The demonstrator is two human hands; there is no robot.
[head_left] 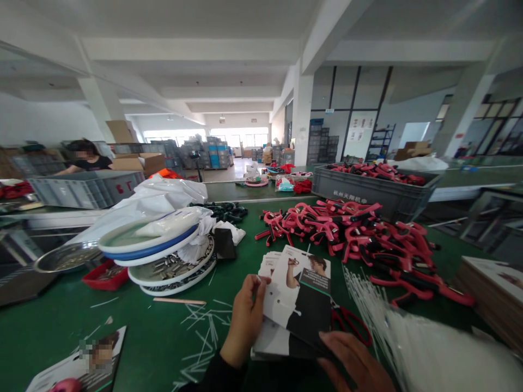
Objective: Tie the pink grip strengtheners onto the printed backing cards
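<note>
My left hand [245, 318] grips the left edge of a printed packaging card [300, 296], white and black with a photo on it, holding it above the green table [163, 332]. My right hand [355, 362] lies at the card's lower right corner, its fingers closed on that corner. More cards of the same kind [272, 340] lie stacked under it. Red-handled scissors [351, 321] rest just right of the cards. A big heap of red and black hand grippers [368, 239] covers the table behind.
A bundle of white plastic ties [392, 321] lies at the right, with stacked cards [494, 288] beyond it. Round trays [163, 250] with small metal parts and white bags sit at the left. A grey crate [368, 190] holds more grippers. Another person [85, 158] sits at the far left.
</note>
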